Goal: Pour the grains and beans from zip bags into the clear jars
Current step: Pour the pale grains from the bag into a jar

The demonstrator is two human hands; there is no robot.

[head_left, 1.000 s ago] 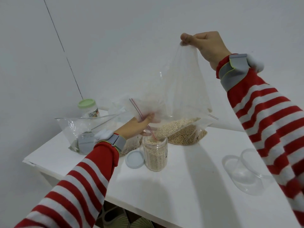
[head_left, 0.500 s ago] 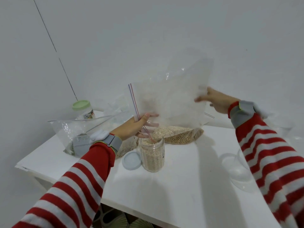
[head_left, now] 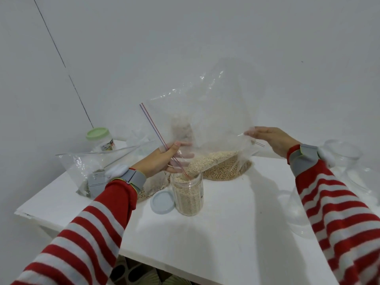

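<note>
Head view: one tilted zip bag has its grain-filled corner at the mouth of one open jar on the table. The left hand pinches the bag's zip edge and the right hand pinches its far edge. One lid lies beside the jar.

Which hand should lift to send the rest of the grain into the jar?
Right, probably: the right hand grips the far edge of the zip bag, while the left hand holds its mouth over the jar.
</note>
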